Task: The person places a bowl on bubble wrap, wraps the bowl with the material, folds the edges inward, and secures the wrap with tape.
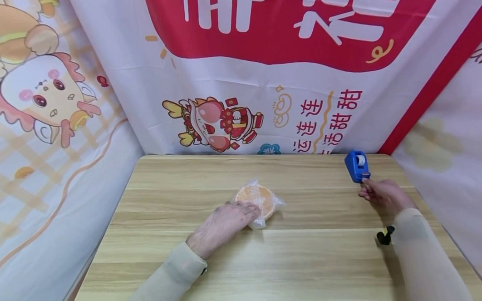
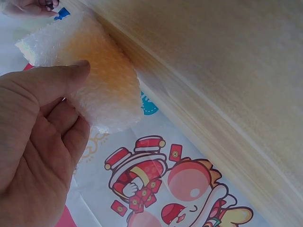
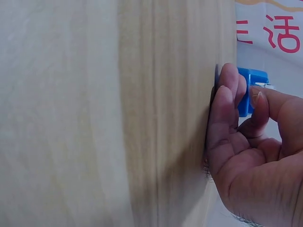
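Near the middle of the table [image 1: 251, 268] lies a round, flat orange thing in clear bubble wrap [image 1: 254, 194], its plastic edges sticking out. My left hand [image 1: 230, 218] grips its near left side; in the left wrist view the thumb is on one face and the fingers curl behind. At the far right stands a blue tape dispenser [image 1: 353, 168] with a roll of clear tape [image 1: 361, 160]. My right hand [image 1: 386, 194] is at its near end, thumb and forefinger pinched together at the tape's end. The other fingers are bent beside the tabletop in the right wrist view.
A white and red printed cloth [image 1: 220, 74] hangs behind the table's back edge. Printed cloths also hang along the left [image 1: 54, 178] and right [image 1: 462, 157] sides. A small black device [image 1: 385, 235] is strapped at the right wrist.
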